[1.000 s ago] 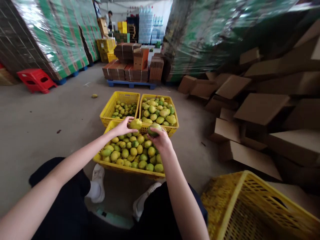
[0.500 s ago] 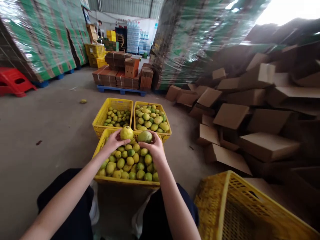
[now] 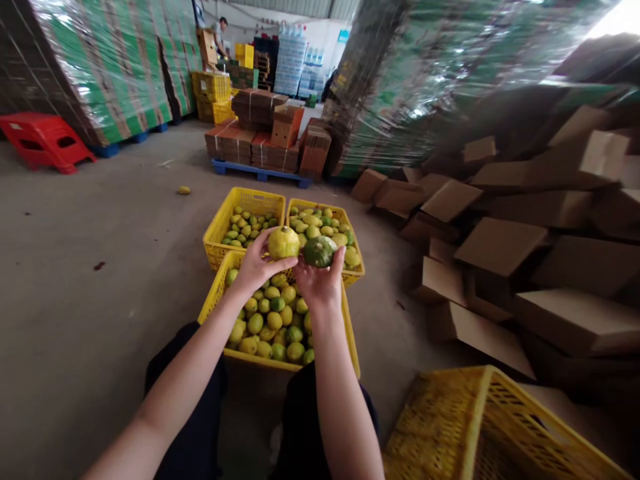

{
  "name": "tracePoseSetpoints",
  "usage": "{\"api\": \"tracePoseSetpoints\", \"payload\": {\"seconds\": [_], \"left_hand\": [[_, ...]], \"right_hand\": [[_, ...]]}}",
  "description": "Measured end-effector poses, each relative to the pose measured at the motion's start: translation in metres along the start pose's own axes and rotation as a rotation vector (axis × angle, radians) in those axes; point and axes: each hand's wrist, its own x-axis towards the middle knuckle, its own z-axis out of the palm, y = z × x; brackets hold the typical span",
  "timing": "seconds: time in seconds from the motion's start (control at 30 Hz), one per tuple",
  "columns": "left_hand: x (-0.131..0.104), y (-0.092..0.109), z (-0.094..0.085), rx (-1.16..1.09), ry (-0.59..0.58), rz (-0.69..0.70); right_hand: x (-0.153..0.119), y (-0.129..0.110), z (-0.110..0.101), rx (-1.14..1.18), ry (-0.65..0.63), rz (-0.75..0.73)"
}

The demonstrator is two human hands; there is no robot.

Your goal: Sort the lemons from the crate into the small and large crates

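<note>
My left hand (image 3: 259,265) is closed around a yellow lemon (image 3: 283,244), its stem end facing up. Close beside it, my right hand (image 3: 320,283) is turned palm up with its fingers curled round a dark green lemon (image 3: 319,251). Both fruits are held above the far edge of the near yellow crate (image 3: 213,298), which is full of yellow and green lemons (image 3: 274,320). Behind it stand a back left crate (image 3: 213,227), partly filled with smaller lemons, and a back right crate (image 3: 359,271) heaped with larger ones.
An overturned-looking yellow crate (image 3: 480,407) stands at the lower right. Cardboard boxes (image 3: 500,243) lie piled on the right. Flattened cartons sit on a blue pallet (image 3: 263,175). A red stool (image 3: 47,140) and a loose lemon (image 3: 184,191) are left. A person (image 3: 219,33) stands far back.
Both hands have lifted the lemons and brought them closer together. My right hand has rolled palm up, turning its lemon to a darker green side. The view has shifted left.
</note>
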Motion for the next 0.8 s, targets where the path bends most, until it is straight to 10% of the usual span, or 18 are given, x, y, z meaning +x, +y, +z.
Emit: {"api": "tracePoseSetpoints", "payload": {"seconds": [0.47,0.8], "left_hand": [[-0.001,0.015,-0.002,0.212,0.099,0.610],[0.000,0.013,-0.006,0.326,0.075,0.709]], "right_hand": [[-0.004,-0.018,-0.001,-0.471,-0.296,-0.618],[0.006,-0.003,-0.005,-0.636,-0.321,-0.783]]}}
